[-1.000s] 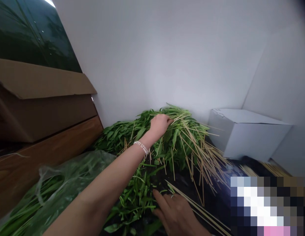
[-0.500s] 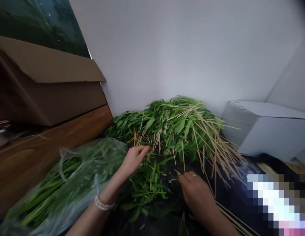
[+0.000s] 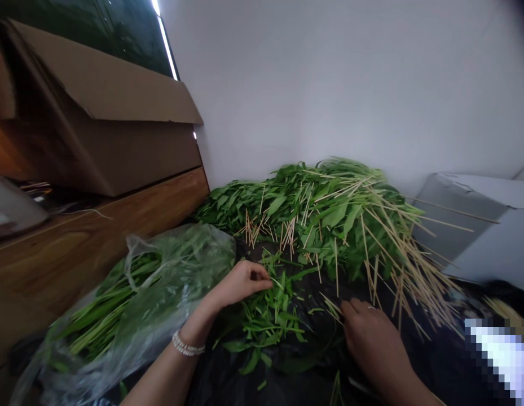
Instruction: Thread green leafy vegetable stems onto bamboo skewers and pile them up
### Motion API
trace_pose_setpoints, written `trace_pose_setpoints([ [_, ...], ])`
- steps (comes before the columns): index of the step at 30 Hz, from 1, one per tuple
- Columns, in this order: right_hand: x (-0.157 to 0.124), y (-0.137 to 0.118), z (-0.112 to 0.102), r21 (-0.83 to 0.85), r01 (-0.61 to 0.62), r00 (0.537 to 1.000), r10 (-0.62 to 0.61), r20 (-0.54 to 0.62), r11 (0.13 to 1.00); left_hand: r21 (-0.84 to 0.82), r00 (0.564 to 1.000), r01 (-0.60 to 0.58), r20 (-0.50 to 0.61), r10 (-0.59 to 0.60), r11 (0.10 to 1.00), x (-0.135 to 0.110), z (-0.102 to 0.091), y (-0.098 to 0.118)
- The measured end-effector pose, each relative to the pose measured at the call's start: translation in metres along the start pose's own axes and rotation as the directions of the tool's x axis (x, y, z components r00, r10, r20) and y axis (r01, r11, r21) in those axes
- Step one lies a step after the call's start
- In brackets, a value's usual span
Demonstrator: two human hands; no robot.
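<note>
My left hand (image 3: 240, 281), with a pearl bracelet on the wrist, pinches a loose green leaf stem (image 3: 273, 280) from a small heap of leaves (image 3: 265, 324) on the black sheet (image 3: 299, 361). My right hand (image 3: 371, 338), wearing a ring, rests curled on the sheet and its fingertips pinch the ends of thin bamboo skewers (image 3: 334, 307). Behind both hands rises a big pile of skewered greens (image 3: 329, 217) with many skewer ends (image 3: 409, 265) sticking out to the right.
A clear plastic bag of long green stalks (image 3: 135, 299) lies at the left. A wooden ledge (image 3: 96, 237) carries an open cardboard box (image 3: 105, 135). A white box (image 3: 477, 225) stands at the right against the white wall. More skewers (image 3: 502, 310) lie at far right.
My left hand came back from the top of the big pile down to the small leaf heap and pinched a stem. My right hand shifted right toward the skewers. The view swung left.
</note>
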State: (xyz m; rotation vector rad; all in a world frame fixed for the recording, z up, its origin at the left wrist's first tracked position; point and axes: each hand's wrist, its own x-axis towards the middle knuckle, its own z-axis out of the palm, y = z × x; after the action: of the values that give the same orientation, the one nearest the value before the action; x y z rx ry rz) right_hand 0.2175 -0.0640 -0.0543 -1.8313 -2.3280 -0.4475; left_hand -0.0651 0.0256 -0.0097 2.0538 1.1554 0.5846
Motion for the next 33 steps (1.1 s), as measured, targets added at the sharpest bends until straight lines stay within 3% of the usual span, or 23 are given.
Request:
trace_pose_setpoints([
  [4, 0.001, -0.003, -0.004, 0.003, -0.007, 1.000, 0.007, -0.020, 1.000, -0.012, 0.964, -0.128, 0.235, 0.127, 0.992, -0.006, 0.006, 0.012],
  [6, 0.000, -0.004, -0.006, -0.001, -0.012, 0.999, 0.012, -0.050, 1.000, 0.038, 0.946, -0.176, 0.281, 0.159, 0.984, -0.007, 0.009, 0.015],
  [12, -0.001, -0.009, -0.004, 0.103, 0.038, 0.973, -0.013, -0.230, 0.994, 0.229, 0.957, -0.214, 0.244, 0.156, 0.950, -0.006, 0.019, 0.013],
  [16, -0.001, -0.013, -0.004, 0.177, 0.098, 0.947, -0.037, -0.320, 0.979, 0.239, 0.973, -0.220, 0.118, 0.197, 0.946, -0.004, 0.025, 0.017],
  [20, -0.002, -0.017, -0.004, 0.220, 0.141, 0.930, -0.053, -0.365, 0.965, 0.022, 0.953, -0.271, -0.138, 0.271, 0.962, -0.001, 0.027, 0.025],
  [23, -0.002, -0.017, -0.004, 0.261, 0.161, 0.908, -0.040, -0.416, 0.952, -0.247, 0.952, -0.212, -0.271, 0.143, 0.945, -0.001, 0.027, 0.028],
  [27, 0.000, -0.017, -0.008, 0.257, 0.228, 0.862, -0.072, -0.501, 0.939, -0.614, 0.980, -0.059, -0.187, -0.072, 0.787, -0.001, 0.033, 0.028],
  [33, 0.000, -0.020, -0.020, 0.194, 0.296, 0.804, -0.134, -0.579, 0.935, -0.786, 0.983, 0.053, -0.067, -0.170, 0.617, 0.001, 0.047, 0.027],
])
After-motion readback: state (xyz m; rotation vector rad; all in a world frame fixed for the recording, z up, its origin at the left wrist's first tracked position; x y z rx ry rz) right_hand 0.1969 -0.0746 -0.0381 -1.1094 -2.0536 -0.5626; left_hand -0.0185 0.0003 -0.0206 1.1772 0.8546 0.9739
